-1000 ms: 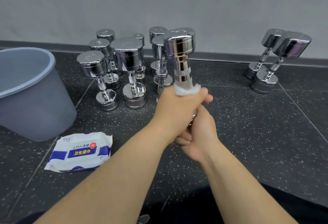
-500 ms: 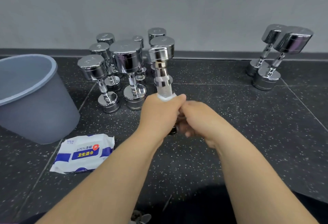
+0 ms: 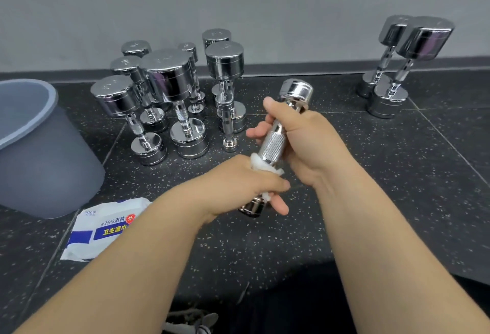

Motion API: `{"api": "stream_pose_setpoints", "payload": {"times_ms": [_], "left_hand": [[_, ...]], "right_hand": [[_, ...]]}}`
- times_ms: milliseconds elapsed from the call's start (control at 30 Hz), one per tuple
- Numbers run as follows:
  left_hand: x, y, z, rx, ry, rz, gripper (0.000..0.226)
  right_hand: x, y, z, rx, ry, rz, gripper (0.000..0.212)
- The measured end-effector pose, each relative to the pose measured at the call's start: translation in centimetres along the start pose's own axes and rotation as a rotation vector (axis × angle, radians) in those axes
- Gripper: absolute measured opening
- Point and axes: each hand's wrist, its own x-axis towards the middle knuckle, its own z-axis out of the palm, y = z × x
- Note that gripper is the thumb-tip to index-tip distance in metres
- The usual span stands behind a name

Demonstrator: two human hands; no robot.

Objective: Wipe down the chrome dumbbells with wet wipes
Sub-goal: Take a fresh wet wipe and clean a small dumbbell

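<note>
As L hand [image 3: 238, 182], R hand [image 3: 315, 143] grip dumbbell [image 3: 273, 144], near head mostly hidden

Open floor [image 3: 397, 174] centre-right - wide lane between dumbbell cluster [image 3: 169, 79] and dumbbell pair [image 3: 424, 39], running back to wall [image 3: 238, 2]. Left crowded: cluster packed tight, narrow gaps between shafts; bin [image 3: 39, 161] just beside it - pack [image 3: 106, 230] at bin's foot.

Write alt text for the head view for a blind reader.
Two bare hands hold a chrome dumbbell: the right hand grips its upper end, the left hand wraps a white wet wipe round its handle. More dumbbells stand behind, a grey bin and wipes pack at left.
</note>
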Motion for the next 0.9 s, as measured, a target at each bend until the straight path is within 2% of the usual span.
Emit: {"api": "stream_pose_setpoints", "payload": {"times_ms": [67,100,167,200,233,267,333,400,467,533,600,633,700,800,900], "left_hand": [[0.0,-0.1,-0.4,0.034,-0.002,-0.023,0.017],[0.1,-0.1,-0.4,0.161,0.036,-0.026,0.018],[0.8,-0.6,0.3,0.536,0.191,-0.037,0.023],[1.1,-0.8,0.8,0.663,0.299,-0.029,0.021],[1.3,-0.8,1.2,0.695,0.377,-0.014,0.017],[1.5,-0.9,1.4,0.652,0.411,0.01,0.015],[1.7,-0.6,0.7,0.409,0.361,0.009,0.017],[1.3,-0.2,-0.5,0.184,0.204,-0.008,0.016],[0.7,0.0,-1.4,0.09,-0.015,0.01,0.007],[0.5,-0.3,-1.8,-0.028,-0.214,0.011,0.015],[0.4,-0.5,-2.0,-0.143,-0.329,-0.016,0.023],[0.3,-0.6,-2.1,-0.161,-0.332,-0.005,0.023],[0.4,-0.7,-2.1,-0.155,-0.217,0.041,0.016],[0.6,-0.8,-1.9,-0.081,-0.001,0.146,0.029],[0.4,-0.8,-1.9,-0.003,0.146,0.222,0.033]], "right_hand": [[0.1,0.5,0.7,0.126,-0.014,0.053,0.016],[0.2,0.7,1.0,0.177,-0.018,0.062,0.015],[0.1,1.1,1.4,0.251,0.002,0.053,0.017],[0.1,1.2,1.4,0.271,0.015,0.035,0.019],[0.1,1.2,1.5,0.275,0.018,0.014,0.02],[0.0,1.3,1.6,0.271,0.008,-0.001,0.02],[-0.1,1.3,1.7,0.3,-0.044,-0.013,0.025],[-0.3,1.2,1.5,0.365,-0.1,0.002,0.028],[-0.5,0.8,1.3,0.422,-0.165,0.031,0.025],[-0.8,0.2,1.2,0.45,-0.228,0.046,0.019],[-0.8,-0.1,1.0,0.455,-0.244,0.047,0.017],[-0.7,-0.2,0.8,0.462,-0.225,0.051,0.016],[-0.3,-0.1,0.2,0.5,-0.142,0.055,0.016],[0.5,-0.1,-1.0,0.604,0.017,0.029,0.025],[0.9,-0.2,-1.8,0.667,0.103,-0.032,0.031]]}}
